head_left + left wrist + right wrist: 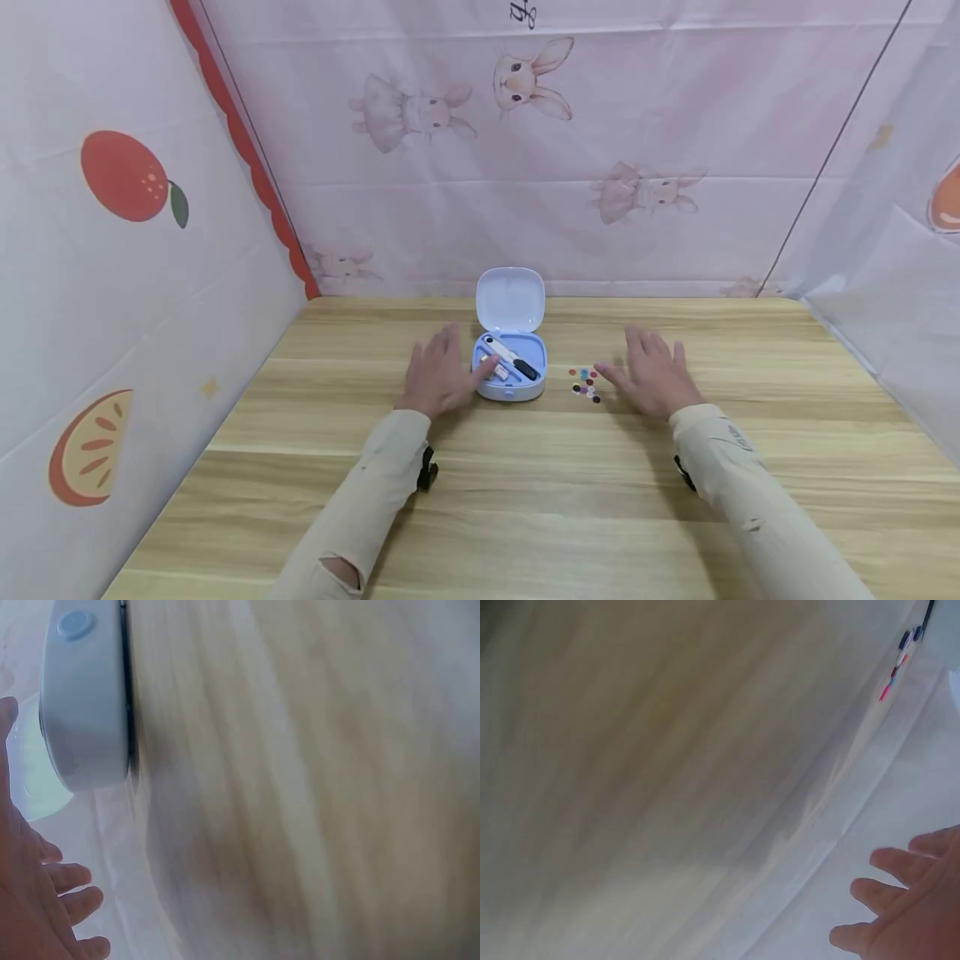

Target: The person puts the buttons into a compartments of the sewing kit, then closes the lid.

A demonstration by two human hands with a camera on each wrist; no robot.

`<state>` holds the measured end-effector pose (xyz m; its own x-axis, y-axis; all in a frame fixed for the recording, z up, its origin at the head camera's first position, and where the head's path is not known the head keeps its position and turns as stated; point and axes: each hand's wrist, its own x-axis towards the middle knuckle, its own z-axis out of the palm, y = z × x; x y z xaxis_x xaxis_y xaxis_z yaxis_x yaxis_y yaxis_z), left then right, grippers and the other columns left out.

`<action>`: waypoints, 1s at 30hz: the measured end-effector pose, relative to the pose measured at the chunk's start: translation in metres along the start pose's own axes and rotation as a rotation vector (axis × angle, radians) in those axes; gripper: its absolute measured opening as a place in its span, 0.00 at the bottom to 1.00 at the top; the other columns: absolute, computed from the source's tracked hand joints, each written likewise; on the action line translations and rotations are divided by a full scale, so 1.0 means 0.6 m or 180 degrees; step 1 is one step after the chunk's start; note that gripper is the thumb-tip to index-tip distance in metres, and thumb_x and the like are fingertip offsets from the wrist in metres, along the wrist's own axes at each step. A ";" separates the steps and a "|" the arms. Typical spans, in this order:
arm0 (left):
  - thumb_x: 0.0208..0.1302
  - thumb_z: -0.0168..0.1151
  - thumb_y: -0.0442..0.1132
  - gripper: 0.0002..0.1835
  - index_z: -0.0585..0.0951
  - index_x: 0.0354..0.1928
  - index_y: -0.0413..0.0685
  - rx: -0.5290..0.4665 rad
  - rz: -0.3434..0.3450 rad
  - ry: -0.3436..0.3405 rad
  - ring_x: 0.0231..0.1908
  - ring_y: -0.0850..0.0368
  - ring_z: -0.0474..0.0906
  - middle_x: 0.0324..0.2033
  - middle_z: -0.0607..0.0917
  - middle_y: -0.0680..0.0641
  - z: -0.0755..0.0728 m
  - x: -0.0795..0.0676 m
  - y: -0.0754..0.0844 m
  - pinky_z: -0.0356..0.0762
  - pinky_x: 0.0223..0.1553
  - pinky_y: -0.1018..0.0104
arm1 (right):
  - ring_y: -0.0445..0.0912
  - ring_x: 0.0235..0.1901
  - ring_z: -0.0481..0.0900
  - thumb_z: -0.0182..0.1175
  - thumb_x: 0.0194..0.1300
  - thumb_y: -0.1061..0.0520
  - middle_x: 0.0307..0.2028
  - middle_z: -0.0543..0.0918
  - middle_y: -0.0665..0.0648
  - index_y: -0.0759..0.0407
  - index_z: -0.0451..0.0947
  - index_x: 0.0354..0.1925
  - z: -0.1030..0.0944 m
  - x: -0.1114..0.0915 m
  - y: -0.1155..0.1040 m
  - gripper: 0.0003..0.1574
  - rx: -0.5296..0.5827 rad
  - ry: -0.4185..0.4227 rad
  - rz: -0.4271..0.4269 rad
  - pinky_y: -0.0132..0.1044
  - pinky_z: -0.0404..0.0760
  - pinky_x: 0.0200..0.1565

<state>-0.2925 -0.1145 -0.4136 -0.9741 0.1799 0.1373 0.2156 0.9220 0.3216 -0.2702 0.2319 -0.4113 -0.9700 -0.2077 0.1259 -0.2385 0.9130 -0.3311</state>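
Note:
A small blue-and-white box (510,392) stands with its lid (511,298) raised at the back. In its tray lie a white tool with a black end (525,368) and small pale items (495,367), too small to identify. Several small coloured discs like buttons (589,382) are scattered to the box's right. My left hand (438,375) hovers at the box's left side with fingers spread, its thumb overlapping the tray in the head view. My right hand (654,377) is right of the discs, fingers extended and holding nothing. In the left wrist view the box's front button (76,625) shows.
Both hands are over a wood-grain table (555,500). Behind it hangs a pink cloth (660,108) printed with rabbits. A white fruit-printed cloth (75,292) covers the left side, and another pale cloth (885,250) the right.

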 end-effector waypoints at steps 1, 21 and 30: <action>0.64 0.39 0.81 0.59 0.50 0.79 0.39 -0.0020 -0.0010 -0.0020 0.75 0.41 0.53 0.77 0.57 0.38 0.000 -0.001 0.003 0.42 0.73 0.39 | 0.71 0.74 0.45 0.45 0.75 0.27 0.76 0.49 0.73 0.70 0.40 0.78 0.000 0.000 -0.003 0.60 0.0009 -0.0032 -0.0012 0.73 0.32 0.67; 0.79 0.41 0.61 0.42 0.50 0.79 0.38 -0.0409 0.0079 -0.0233 0.74 0.40 0.56 0.75 0.61 0.36 0.013 -0.016 0.028 0.42 0.73 0.40 | 0.66 0.68 0.66 0.54 0.75 0.36 0.64 0.74 0.71 0.74 0.53 0.75 0.011 0.004 -0.064 0.52 0.0426 -0.0461 -0.0291 0.72 0.38 0.68; 0.80 0.38 0.59 0.39 0.50 0.79 0.38 -0.0388 0.0093 -0.0286 0.75 0.40 0.53 0.76 0.59 0.37 0.019 -0.018 0.035 0.41 0.74 0.41 | 0.63 0.67 0.70 0.54 0.77 0.41 0.61 0.79 0.68 0.72 0.58 0.74 0.016 0.004 -0.086 0.45 0.0536 -0.0490 -0.0460 0.72 0.39 0.68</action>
<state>-0.2783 -0.0929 -0.4192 -0.9683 0.2411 0.0657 0.2455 0.8684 0.4309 -0.2606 0.1809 -0.4026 -0.9179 -0.3944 0.0437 -0.3668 0.8014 -0.4724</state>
